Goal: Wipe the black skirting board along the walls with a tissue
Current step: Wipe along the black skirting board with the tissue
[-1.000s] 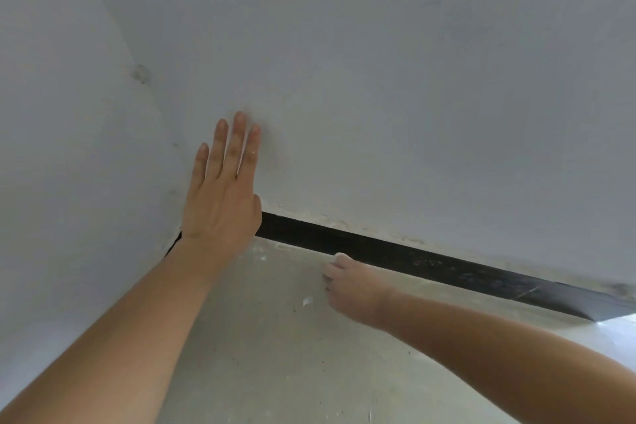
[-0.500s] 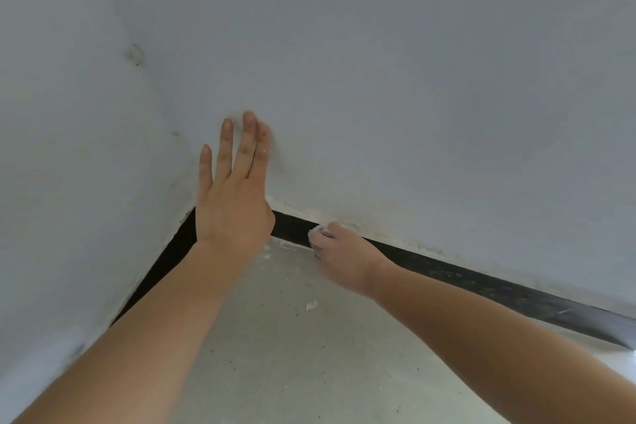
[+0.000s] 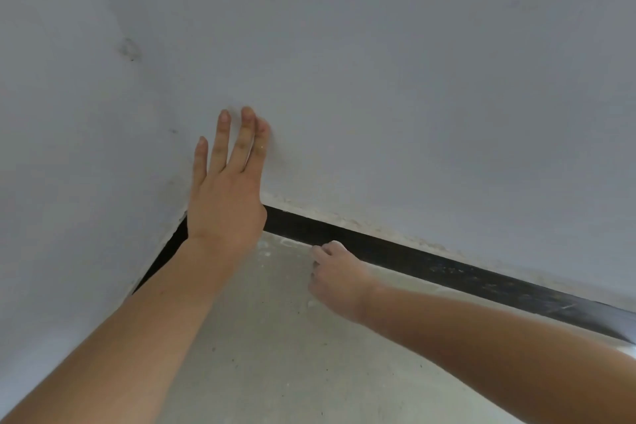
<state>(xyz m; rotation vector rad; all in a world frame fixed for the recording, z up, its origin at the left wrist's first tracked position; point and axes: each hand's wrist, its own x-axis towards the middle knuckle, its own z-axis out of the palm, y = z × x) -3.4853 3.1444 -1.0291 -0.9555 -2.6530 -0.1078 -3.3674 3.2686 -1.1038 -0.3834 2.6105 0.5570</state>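
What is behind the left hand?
The left hand rests flat on the white wall. Its heel covers the black skirting board near the corner; that part is hidden.

We see two bare forearms, skin uncovered right to the frame edge, and both hands ungloved. L hand (image 3: 225, 203): short trimmed nails, tiny pale speck on one finger. R hand (image 3: 339, 280): chalky dust over knuckles & back, thickest approx. at the fingers.

The left hand (image 3: 225, 196) is held flat, fingers straight and pointed upward, forearm extended. The right hand (image 3: 339, 277) is seen knuckles-up, fingers curled under, the grip hidden, arm outstretched.
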